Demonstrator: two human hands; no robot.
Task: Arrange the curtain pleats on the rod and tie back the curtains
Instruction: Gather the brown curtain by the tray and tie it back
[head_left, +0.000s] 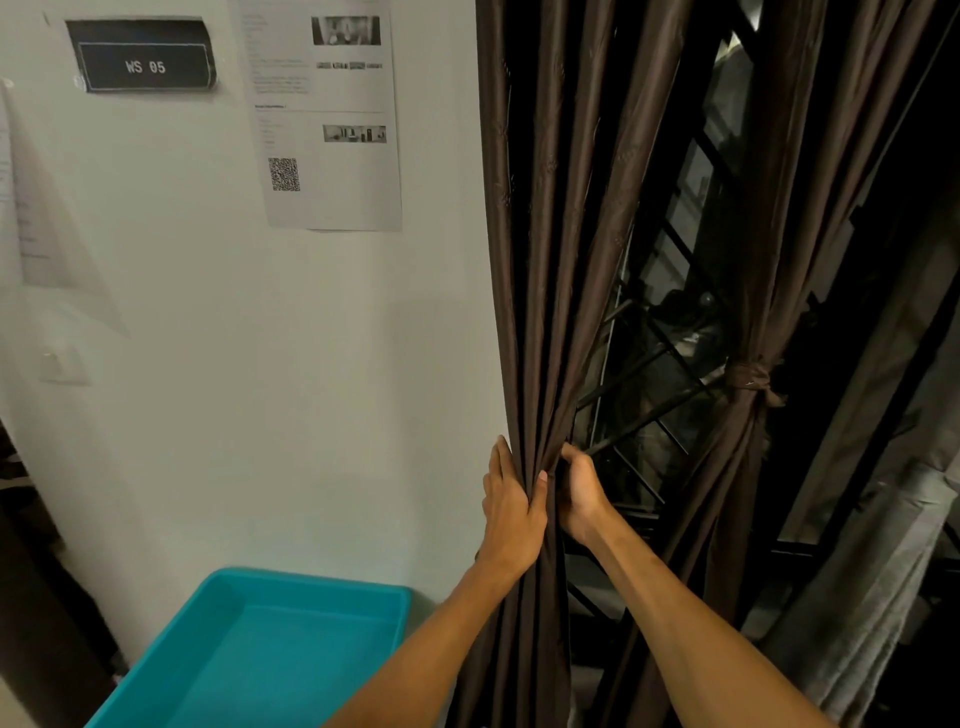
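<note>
A dark brown left curtain hangs in long pleats beside the white wall, gathered narrow at waist height. My left hand wraps the gathered folds from the wall side, thumb in front. My right hand grips the same bunch from the window side, fingers curled into the cloth. A second brown curtain hangs to the right, bound by a knotted brown tie-back. The rod is out of view above.
A teal plastic tub stands on the floor below left of the curtain. Behind the curtains are a dark window and black metal grille. Papers and a "WS 05" sign hang on the wall. Grey cloth hangs at far right.
</note>
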